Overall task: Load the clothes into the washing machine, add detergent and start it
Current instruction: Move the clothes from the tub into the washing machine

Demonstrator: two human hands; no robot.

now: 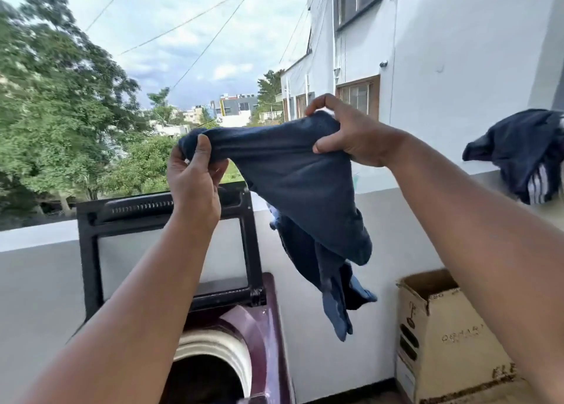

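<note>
Both hands [195, 177] [351, 135] grip garment [293, 174] (navy) above washer [244, 327].

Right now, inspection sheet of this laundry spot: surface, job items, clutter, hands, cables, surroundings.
Surface: grey parapet ledge behind the machine; floor barely in view.
Job's things: washing machine with lid raised, drum open; dark blue garment held up above and right of the drum; no detergent seen.
Clutter: open cardboard box on the right; second dark garment draped on the ledge, far right.
Hands: left hand and right hand both grip the held garment, fingers curled.
Cables: overhead wires across the sky; none near the machine.
Surroundings: trees left, white building right, outdoors in daylight.
</note>
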